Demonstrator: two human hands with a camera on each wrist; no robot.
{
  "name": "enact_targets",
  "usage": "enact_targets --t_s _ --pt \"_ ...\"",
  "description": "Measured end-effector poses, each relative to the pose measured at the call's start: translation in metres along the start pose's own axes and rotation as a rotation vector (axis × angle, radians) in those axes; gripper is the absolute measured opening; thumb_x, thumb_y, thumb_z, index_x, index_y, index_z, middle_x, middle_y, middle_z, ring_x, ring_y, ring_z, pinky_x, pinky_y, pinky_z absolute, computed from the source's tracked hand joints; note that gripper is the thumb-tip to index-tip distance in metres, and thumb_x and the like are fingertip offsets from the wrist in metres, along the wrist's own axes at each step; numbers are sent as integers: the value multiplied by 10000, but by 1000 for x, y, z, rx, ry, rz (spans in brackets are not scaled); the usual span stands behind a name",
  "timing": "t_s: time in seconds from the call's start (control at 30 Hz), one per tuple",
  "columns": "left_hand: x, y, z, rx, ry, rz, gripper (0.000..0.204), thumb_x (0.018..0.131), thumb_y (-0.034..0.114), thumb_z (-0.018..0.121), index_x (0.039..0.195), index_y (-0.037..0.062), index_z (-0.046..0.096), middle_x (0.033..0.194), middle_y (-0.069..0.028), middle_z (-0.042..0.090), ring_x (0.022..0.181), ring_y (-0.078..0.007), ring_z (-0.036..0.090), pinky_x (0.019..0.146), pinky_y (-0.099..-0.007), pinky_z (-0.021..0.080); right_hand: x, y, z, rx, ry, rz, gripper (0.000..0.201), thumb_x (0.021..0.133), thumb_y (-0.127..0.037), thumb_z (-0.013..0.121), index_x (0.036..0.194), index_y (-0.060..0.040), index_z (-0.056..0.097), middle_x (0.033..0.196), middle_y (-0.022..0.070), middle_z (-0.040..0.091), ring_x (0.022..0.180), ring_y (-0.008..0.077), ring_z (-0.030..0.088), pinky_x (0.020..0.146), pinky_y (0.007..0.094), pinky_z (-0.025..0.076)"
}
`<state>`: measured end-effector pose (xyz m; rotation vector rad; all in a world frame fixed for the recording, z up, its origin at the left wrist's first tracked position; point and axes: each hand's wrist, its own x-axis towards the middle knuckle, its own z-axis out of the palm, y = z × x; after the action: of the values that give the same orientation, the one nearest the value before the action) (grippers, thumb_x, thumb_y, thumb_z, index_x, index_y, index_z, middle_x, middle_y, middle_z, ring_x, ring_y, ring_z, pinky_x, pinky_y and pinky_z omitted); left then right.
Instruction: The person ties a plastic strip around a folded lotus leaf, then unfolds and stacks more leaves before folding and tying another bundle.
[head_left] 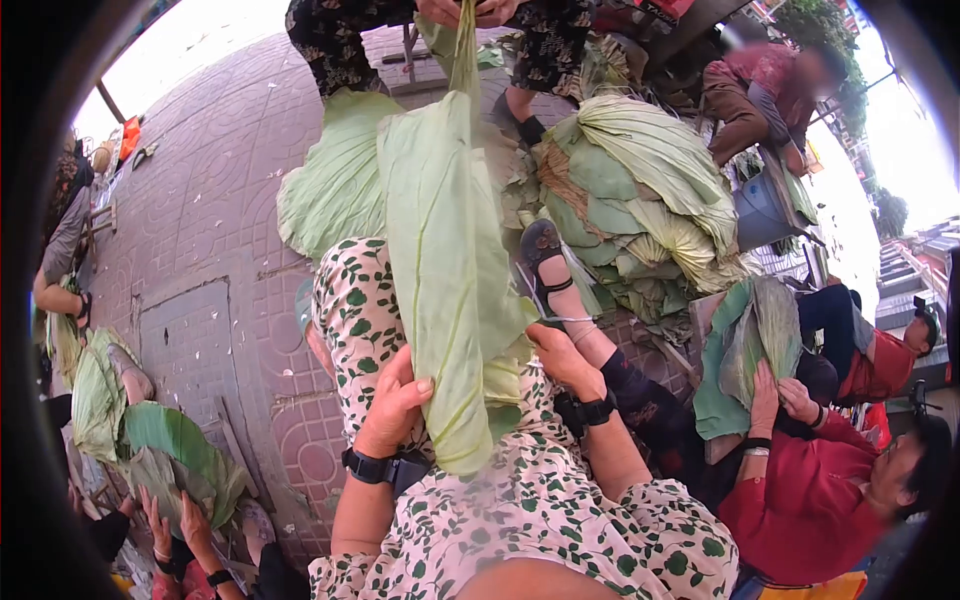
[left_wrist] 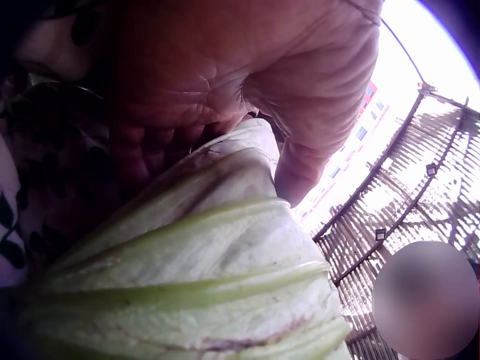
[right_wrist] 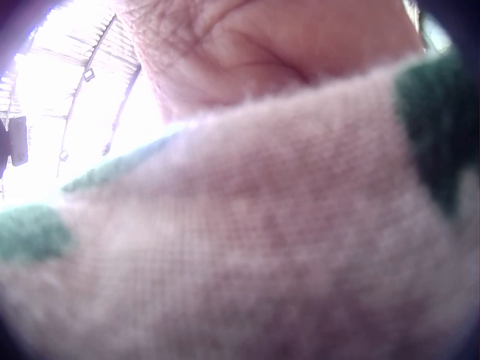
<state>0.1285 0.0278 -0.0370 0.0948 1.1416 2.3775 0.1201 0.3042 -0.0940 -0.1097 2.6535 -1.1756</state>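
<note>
A long folded pale green leaf bundle (head_left: 440,260) lies over my lap, its narrow upper end between the hands of a person opposite. My left hand (head_left: 393,405) holds the bundle's left edge near its lower end, thumb on top; in the left wrist view the hand (left_wrist: 247,82) curls round the ribbed leaf (left_wrist: 187,262). My right hand (head_left: 568,362) is at the bundle's right side, fingers partly behind the leaf edge. Patterned cloth (right_wrist: 225,225) covers most of the right wrist view, with part of the hand (right_wrist: 277,45) above it and the fingers hidden.
A large leaf (head_left: 335,175) lies left of the bundle, and a heap of leaves (head_left: 640,190) stands to the right. Beside it is a blue-grey bucket (head_left: 765,210). People handling leaves sit at right and lower left. Paving (head_left: 200,200) shows on the left.
</note>
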Motion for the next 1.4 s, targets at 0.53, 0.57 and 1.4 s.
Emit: enact_targets --t_s 0.53,0.57,1.4 --pt "-1 -3 4 -49 8 89 648 745 201 629 1284 -63 385 1209 -131 539 1090 -207 535 964 -308 384 -23 -61 -27 243 199 -24 214 891 -94 505 1078 -2 549 922 62 614 861 118 565 755 256 458" --pt "-1 -4 2 -66 5 92 646 746 198 631 1285 -63 386 1211 -131 538 1094 -208 533 968 -310 382 -24 -61 -25 339 192 -28 220 896 -101 510 1090 0 539 941 57 611 875 115 558 765 252 459" --pt "-9 -10 -19 -244 30 82 664 683 125 595 1284 -50 373 1237 -135 505 1129 -249 502 989 -347 367 -18 -106 -4 700 43 -52 438 795 -112 638 1172 48 483 1033 74 596 902 121 549 804 263 455"
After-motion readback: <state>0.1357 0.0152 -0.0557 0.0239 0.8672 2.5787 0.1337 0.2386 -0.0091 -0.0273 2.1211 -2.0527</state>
